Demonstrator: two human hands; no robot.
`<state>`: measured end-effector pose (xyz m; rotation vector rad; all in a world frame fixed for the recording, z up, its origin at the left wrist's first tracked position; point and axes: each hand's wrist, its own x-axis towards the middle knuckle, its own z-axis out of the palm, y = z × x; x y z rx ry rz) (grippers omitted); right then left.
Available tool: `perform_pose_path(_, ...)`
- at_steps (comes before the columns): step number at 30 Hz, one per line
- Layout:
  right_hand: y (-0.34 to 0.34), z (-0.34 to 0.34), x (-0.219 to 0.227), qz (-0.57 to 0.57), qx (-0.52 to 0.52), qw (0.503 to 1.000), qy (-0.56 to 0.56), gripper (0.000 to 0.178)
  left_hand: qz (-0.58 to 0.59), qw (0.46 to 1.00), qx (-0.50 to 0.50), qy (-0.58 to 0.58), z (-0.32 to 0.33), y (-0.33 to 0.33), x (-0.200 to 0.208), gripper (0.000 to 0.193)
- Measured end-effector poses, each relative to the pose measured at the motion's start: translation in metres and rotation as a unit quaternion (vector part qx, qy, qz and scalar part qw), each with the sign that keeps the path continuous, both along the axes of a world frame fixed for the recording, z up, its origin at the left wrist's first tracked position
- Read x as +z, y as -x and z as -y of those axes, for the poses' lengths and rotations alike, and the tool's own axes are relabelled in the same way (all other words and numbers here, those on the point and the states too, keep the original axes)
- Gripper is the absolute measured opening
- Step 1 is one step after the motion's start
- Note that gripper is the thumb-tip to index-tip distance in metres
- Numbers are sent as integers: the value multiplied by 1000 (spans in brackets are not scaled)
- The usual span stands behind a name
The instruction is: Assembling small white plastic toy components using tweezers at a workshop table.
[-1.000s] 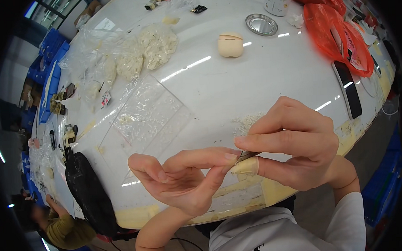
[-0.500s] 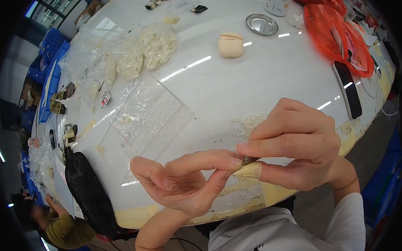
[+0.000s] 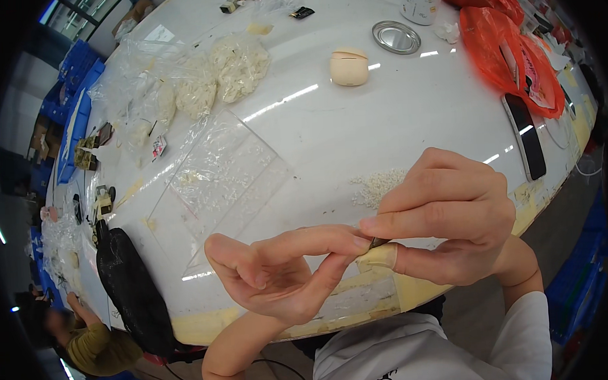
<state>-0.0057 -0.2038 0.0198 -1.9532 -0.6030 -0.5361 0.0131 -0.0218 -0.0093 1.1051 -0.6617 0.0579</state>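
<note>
Above the near edge of the table, my two hands meet fingertip to fingertip. My right hand pinches a small dark tool with a pointed tip; most of it is hidden by the fingers. Yellowish tape or a cover wraps the right thumb's tip. My left hand is closed in a pinch of thumb and forefinger, its other fingers curled. Whatever lies in that pinch is too small to make out. Just beyond the right hand is a pile of tiny white pieces.
Clear plastic sheets with scattered white bits lie left of centre. Bags of pale pieces, a beige case, a round metal lid, a phone, a red bag and a black pouch surround them. Another person sits far left.
My left hand has shifted slightly to the right, toward the right fingers. The right hand stays almost in place, still pinching the dark tool.
</note>
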Motion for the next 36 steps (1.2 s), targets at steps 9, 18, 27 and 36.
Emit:
perform_pose_path(9, -3, 10, -1, -3, -2, 1000, 13, 29, -32, 999, 5, -31, 4, -2, 1, 62)
perform_pose_path(18, -4, 16, -10, -18, -7, 1000, 23, 34, -147, 985, -47, 81, 15, -7, -12, 61)
perform_pose_path(27, -12, 24, -30, 21, -9, 999, 32, 34, -212, 966, -98, 107, 21, -17, -28, 61)
perform_pose_path(36, -16, 3, -36, 17, -14, 999, 25, 33, -226, 958, -134, 111, 1, -26, -34, 61)
